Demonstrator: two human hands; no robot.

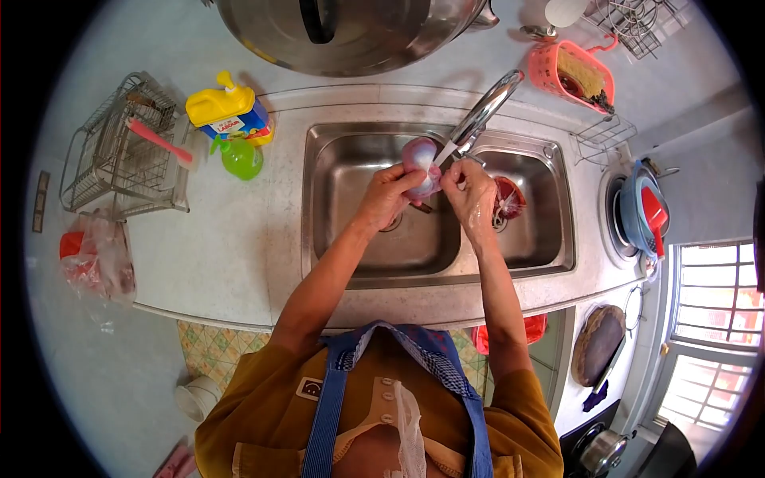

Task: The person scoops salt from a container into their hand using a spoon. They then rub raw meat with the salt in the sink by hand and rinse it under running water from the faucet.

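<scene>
Over the left basin of the steel double sink, my left hand is closed around a pinkish-purple, shiny piece of raw meat. My right hand is beside it, over the divider, wet, with its fingers pinched together at the meat's right side; what they grip is too small to make out. The chrome faucet reaches over the sink just above both hands. A red bowl-like item with clear plastic lies in the right basin.
Left of the sink stand a yellow-and-blue jug, a green pump bottle and a wire rack. Behind is a large lidded pot. A pink basket hangs at back right; blue basins lean at far right.
</scene>
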